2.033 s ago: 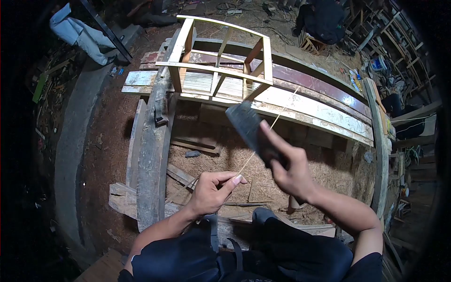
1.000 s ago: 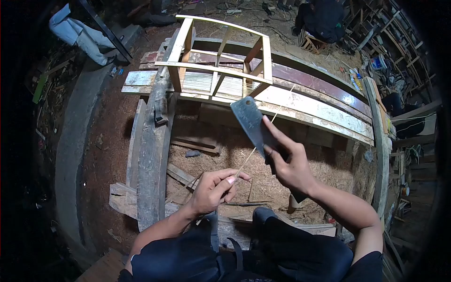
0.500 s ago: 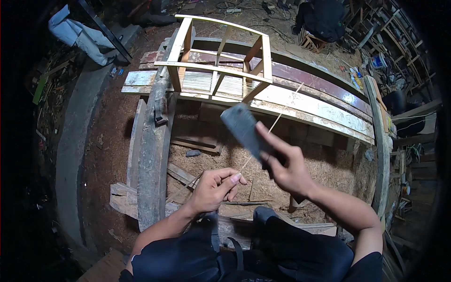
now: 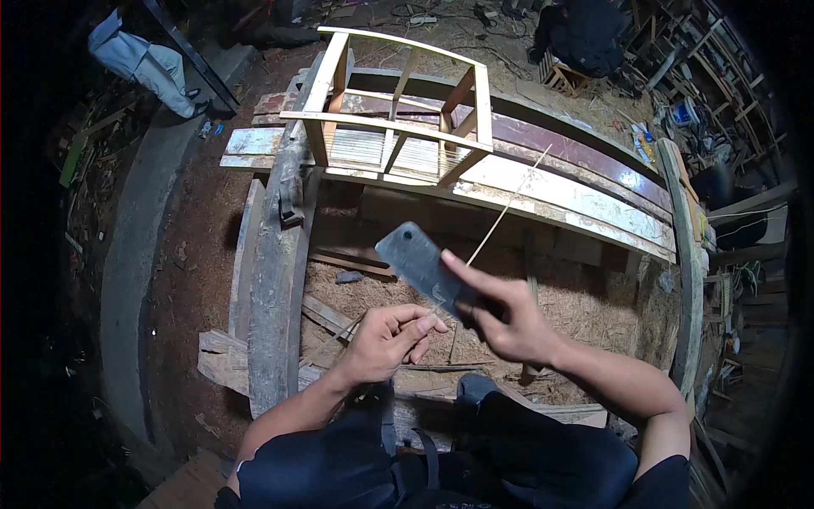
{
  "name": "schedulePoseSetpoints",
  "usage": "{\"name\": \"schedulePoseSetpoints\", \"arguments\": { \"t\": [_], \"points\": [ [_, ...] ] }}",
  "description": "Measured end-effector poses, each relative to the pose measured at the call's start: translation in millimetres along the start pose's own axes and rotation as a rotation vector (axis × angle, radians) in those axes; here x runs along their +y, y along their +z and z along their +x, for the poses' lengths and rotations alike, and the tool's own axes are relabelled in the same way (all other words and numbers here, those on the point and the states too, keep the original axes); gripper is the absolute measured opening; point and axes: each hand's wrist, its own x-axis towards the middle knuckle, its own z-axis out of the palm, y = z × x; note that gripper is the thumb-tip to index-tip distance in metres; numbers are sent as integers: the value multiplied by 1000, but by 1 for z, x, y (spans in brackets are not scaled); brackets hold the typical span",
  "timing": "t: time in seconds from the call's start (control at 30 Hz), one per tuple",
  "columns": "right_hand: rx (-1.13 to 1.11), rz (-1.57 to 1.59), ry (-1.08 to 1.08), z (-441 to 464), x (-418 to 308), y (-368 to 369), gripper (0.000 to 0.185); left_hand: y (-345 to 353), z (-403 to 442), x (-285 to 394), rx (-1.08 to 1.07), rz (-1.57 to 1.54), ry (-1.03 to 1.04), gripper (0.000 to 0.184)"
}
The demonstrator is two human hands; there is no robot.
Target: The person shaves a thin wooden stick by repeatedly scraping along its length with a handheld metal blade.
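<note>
My left hand (image 4: 390, 343) pinches the near end of a thin wooden stick (image 4: 507, 206) between thumb and fingers. The stick slants up and away to the right, its far end over the bench. In my right hand (image 4: 513, 321) is a cleaver (image 4: 417, 261) with a dark, broad rectangular blade and a hole near one corner. Its handle is hidden in my fist, with the index finger stretched along the blade's back. The lower edge of the blade lies at the stick, close to my left fingertips; whether it touches the stick I cannot tell.
A slatted wooden frame (image 4: 483, 102) stands on a plank bench (image 4: 577, 199) ahead. Heavy beams (image 4: 273, 288) flank me left and right. Wood shavings (image 4: 585, 322) cover the ground inside. A person in light clothes (image 4: 157, 68) stands at the upper left; another in dark clothes sits at the upper right.
My right hand has brought the cleaver down and left along the stick, nearer my left fingers. The left hand stays almost still. The person at the upper left has shifted their legs.
</note>
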Motion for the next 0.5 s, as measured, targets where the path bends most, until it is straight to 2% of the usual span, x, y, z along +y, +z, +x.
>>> {"name": "schedulePoseSetpoints", "arguments": {
  "t": [0.03,0.1,0.17,0.27,0.43,0.5],
  "points": [
    [55,-22,-42,3,4,-3,73,0,-1,0,0,-1,-4,28],
    [215,23,62,10,7,-6,67,-1,1,2,-16,37,-24,28],
    [276,45,135,9,8,-8,66,1,0,3,-31,55,-23,28],
    [327,-35,191,9,15,-13,65,4,-2,10,-50,80,-40,30],
    [339,-66,107,8,15,-14,65,2,-1,4,-11,181,-117,32],
    [226,-109,212,4,3,-18,68,2,2,-4,82,245,122,30]
  ]
}}
